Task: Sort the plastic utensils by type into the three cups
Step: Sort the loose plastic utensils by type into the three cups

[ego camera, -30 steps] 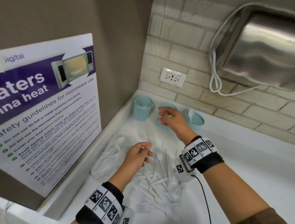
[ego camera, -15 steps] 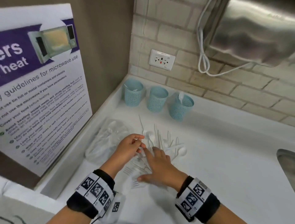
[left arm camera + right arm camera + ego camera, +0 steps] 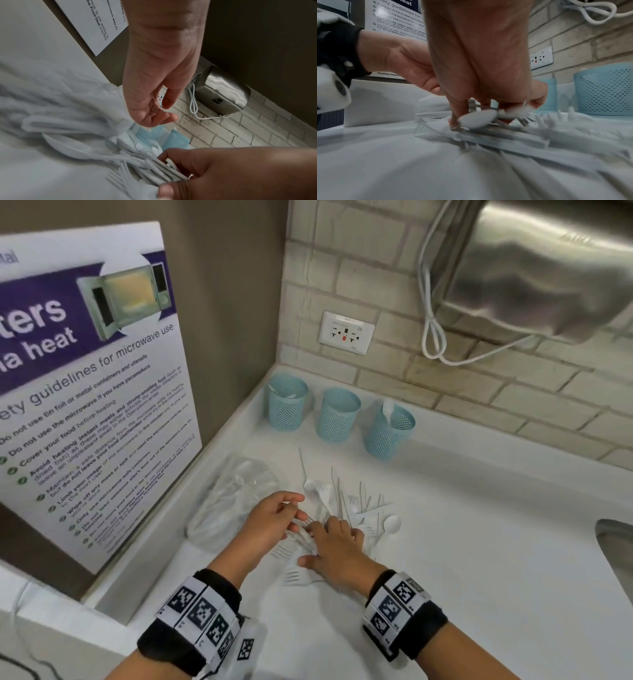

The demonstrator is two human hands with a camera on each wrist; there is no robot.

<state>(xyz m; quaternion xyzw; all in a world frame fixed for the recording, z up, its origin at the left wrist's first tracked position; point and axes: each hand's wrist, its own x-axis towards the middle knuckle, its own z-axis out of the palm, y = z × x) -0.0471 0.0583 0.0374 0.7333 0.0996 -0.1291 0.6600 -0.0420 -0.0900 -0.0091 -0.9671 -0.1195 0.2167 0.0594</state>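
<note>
Since half a second ago the right hand [image 3: 337, 553] has curled onto the fork pile [image 3: 301, 546] — pinching handles running toward twelve o'clock — while the left hand [image 3: 274, 517], nearer at nine o'clock, pinches one utensil.

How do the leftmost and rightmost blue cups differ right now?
The leftmost cup stands upright; the rightmost cup leans. In the leftmost cup the white utensils sit low, barely reaching its rim; from the rightmost cup a spoon sticks up above the rim. Both are light blue perforated cups by the brick wall.
</note>
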